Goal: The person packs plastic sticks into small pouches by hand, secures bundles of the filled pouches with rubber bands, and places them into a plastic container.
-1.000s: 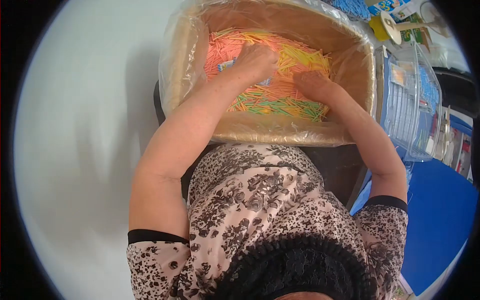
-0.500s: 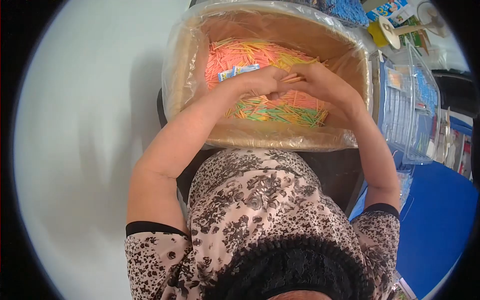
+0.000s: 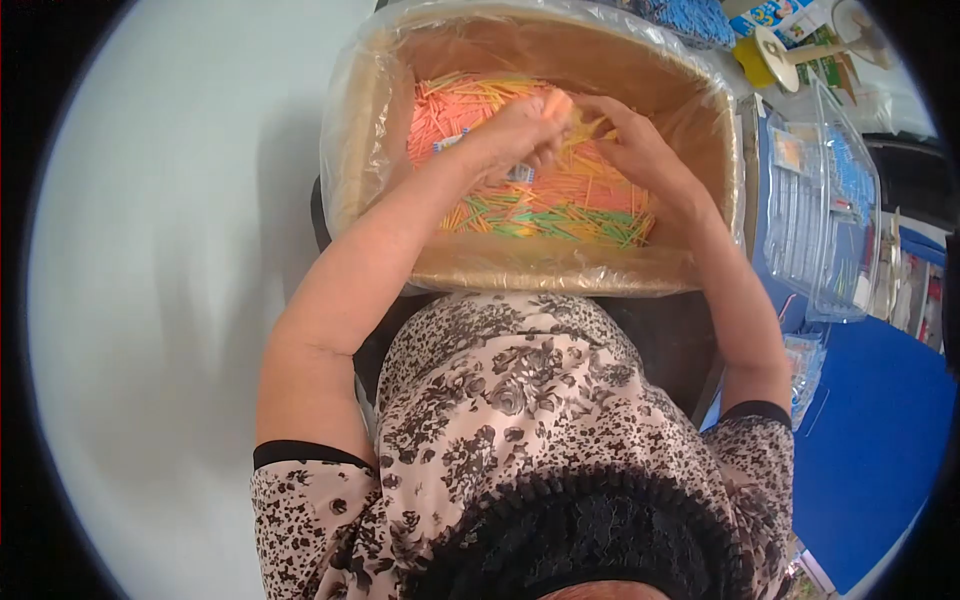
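My left hand (image 3: 520, 132) is closed around a bundle of pink-orange sticks (image 3: 556, 104), whose ends show above the fingers. Just to the right, my right hand (image 3: 642, 150) has its fingers curved and apart over the loose sticks; nothing clear shows between them. Both hands are inside a large box (image 3: 560, 272) lined with clear plastic. Thin pink, yellow and green sticks (image 3: 540, 222) lie in it in a heap. A blue-and-white packet (image 3: 448, 143) rests on the heap, partly behind my left wrist, and another packet (image 3: 522, 173) shows below that hand.
Right of the box stands a clear plastic tray (image 3: 835, 215) with blue-and-white packets, near a blue surface (image 3: 880, 430). Behind it is a yellow and white spool-like object (image 3: 768, 58). Blue material (image 3: 690, 20) lies beyond the far rim. A pale wall or floor (image 3: 170, 300) fills the left.
My hands have moved apart. The left has risen and turned with the stick bundle, showing its ends; the right has let go of the sticks and its fingers have spread.
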A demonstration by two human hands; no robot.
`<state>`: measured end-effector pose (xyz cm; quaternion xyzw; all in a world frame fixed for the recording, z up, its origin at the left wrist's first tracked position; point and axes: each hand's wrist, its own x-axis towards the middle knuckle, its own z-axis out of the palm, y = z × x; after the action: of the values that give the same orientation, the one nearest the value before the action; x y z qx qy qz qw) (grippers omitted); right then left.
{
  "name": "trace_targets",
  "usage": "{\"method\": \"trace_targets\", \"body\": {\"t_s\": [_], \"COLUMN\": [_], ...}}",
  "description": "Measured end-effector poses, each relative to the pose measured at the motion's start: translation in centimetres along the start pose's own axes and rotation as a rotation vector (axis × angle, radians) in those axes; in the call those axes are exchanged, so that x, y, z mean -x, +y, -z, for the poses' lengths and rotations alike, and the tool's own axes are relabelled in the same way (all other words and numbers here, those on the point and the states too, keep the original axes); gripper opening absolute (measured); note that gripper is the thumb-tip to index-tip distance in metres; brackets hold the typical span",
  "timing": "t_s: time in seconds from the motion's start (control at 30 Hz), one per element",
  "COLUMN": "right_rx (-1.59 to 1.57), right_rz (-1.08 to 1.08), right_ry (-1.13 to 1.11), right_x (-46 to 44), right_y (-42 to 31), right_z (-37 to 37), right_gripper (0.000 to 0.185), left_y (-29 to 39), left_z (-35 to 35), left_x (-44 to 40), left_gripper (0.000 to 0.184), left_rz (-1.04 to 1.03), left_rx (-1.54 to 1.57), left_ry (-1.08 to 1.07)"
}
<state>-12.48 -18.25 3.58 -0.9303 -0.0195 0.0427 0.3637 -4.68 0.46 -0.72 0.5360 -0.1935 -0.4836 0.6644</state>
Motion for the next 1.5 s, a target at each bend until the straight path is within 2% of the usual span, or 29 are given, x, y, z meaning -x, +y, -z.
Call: {"method": "trace_targets", "body": {"t_s": [0.03,0.1,0.27,0.37,0.5,0.6,0.8,0.9,1.03,1.07,1.13,1.17,1.2,1.3,1.33,1.43,1.5], "right_rx": [-0.003,0.465,0.699,0.716,0.661,0.643,0.683,0.316,0.208,0.208,-0.103,-0.258,-0.257,-0.478,-0.478,0.136,0.105], "right_rz": [-0.006,-0.058,0.032,0.042,0.131,0.099,0.119,0.145,0.110,0.114,0.092,0.079,0.082,-0.065,-0.064,0.015,0.031], "right_ry": [0.003,-0.410,-0.529,-0.367,-0.445,-0.420,-0.370,-0.238,-0.119,-0.115,-0.072,-0.053,-0.052,0.176,0.177,0.199,0.204], "right_x": [-0.2,-0.5,-0.7,-0.5,-0.6,-0.6,0.1,0.4,-0.4,-0.4,-0.4,-0.5,-0.5,-0.5,-0.5,-0.8,-0.8], "right_y": [0.8,2.4,2.0,6.3,4.5,4.2,2.4,-0.1,-2.1,-2.1,-2.0,-2.1,-2.2,-3.1,-3.4,-3.9,-3.7], "right_z": [-0.4,-1.6,-5.0,-8.0,-5.2,-4.0,-0.9,0.2,1.1,1.2,1.2,1.2,1.2,1.0,0.6,-1.0,-1.5], "right_gripper": [0.046,0.029,0.026,0.017,0.017,0.011,0.008,0.007,0.008,0.008,0.011,0.012,0.012,0.015,0.015,0.018,0.020], "left_y": [-0.1,0.0,1.4,1.8,2.0,1.4,0.5,-0.2,-0.2,-0.1,0.3,0.3,0.1,0.2,0.1,0.4,0.7], "left_z": [0.4,0.2,-0.9,-1.1,-0.8,-0.6,-0.4,-0.9,-1.4,-1.2,-0.8,-0.6,-0.2,0.1,0.1,-0.2,-0.4], "left_x": [-0.4,-0.6,0.3,0.5,0.4,0.0,-0.3,-0.2,-0.2,0.0,0.3,0.3,0.1,-0.2,-0.2,-0.1,0.3], "left_gripper": [0.019,0.017,0.020,0.023,0.026,0.030,0.028,0.025,0.023,0.023,0.023,0.023,0.023,0.023,0.023,0.023,0.022], "left_rz": [-0.021,-0.040,-0.053,-0.054,-0.019,0.049,-0.009,-0.058,0.056,0.087,0.149,0.148,0.139,0.119,0.124,0.141,0.102], "left_rx": [-0.022,-0.040,-0.137,-0.145,-0.151,-0.209,-0.314,-0.327,-0.203,-0.145,-0.026,-0.028,0.007,0.078,0.112,0.178,0.058], "left_ry": [0.054,0.105,0.233,0.255,0.199,0.213,0.198,0.220,0.168,0.090,-0.064,-0.062,-0.084,-0.129,-0.167,-0.243,-0.192]}}
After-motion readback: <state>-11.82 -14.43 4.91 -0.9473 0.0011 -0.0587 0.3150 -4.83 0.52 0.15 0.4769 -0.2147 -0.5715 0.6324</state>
